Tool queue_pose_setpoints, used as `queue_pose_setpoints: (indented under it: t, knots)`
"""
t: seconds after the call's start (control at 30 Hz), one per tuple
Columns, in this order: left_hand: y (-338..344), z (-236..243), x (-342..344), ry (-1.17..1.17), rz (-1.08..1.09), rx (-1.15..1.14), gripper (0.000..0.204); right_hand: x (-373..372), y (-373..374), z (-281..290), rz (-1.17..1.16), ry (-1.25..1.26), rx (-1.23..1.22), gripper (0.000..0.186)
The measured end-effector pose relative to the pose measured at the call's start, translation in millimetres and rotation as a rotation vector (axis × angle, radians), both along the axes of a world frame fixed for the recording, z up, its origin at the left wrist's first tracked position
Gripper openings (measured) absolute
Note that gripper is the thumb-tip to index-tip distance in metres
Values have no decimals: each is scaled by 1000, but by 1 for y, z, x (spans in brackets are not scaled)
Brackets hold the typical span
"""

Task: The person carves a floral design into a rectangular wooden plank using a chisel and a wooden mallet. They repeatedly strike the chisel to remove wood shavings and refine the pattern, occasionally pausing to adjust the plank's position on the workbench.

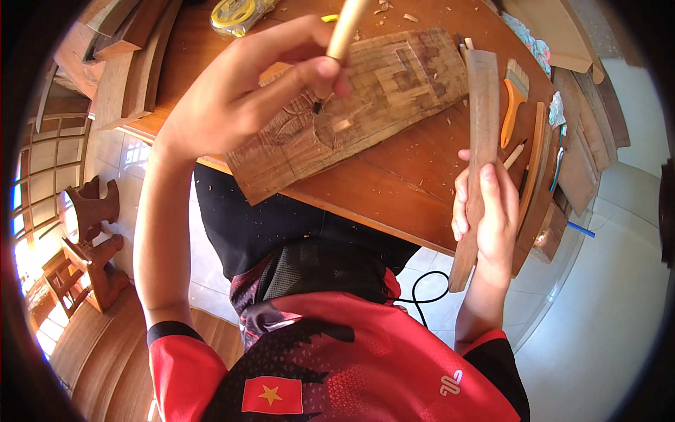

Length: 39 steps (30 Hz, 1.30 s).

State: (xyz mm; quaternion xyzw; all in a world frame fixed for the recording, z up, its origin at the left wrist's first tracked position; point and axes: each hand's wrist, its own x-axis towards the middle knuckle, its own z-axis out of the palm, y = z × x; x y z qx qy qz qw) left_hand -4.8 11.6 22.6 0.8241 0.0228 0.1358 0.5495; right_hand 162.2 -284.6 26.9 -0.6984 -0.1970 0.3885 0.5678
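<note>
The left hand [246, 84] is closed around the pale handle of a chisel [342, 39], its dark tip touching the carved wooden board [365, 98] that lies tilted on the brown table [394, 176], overhanging the near edge. The right hand [489, 211] grips a long flat wooden stick [481, 112] upright at the table's right edge. Beyond it lie an orange-handled brush [513, 95] and curved wood strips [538, 162]; a yellow tape measure [235, 14] rests at the far side.

Woodcarving workshop: carved plank [351, 112], wood chips [394, 14], brush [513, 98].
</note>
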Motion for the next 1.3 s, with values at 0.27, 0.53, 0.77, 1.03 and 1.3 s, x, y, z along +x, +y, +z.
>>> queue_pose_setpoints:
  t: [0.27, 0.53, 0.77, 1.03, 1.3]
  knots:
    - [-15, 19, -4, 246, -23, 138, 16, -7, 19, 5, 89, -2, 32, 25]
    - [-14, 22, -4, 82, 203, 65, 16, -23, 65, -10, 244, -498, 80, 39]
    - [-20, -10, -25, -63, 341, -389, 21, -45, 101, -7, 218, -712, 41, 47]
    - [-21, -18, -34, -102, 364, -406, 20, -61, 103, -22, 244, -798, 49, 54]
    - [-21, -24, -32, -118, 361, -425, 19, -62, 97, -10, 277, -743, -31, 48]
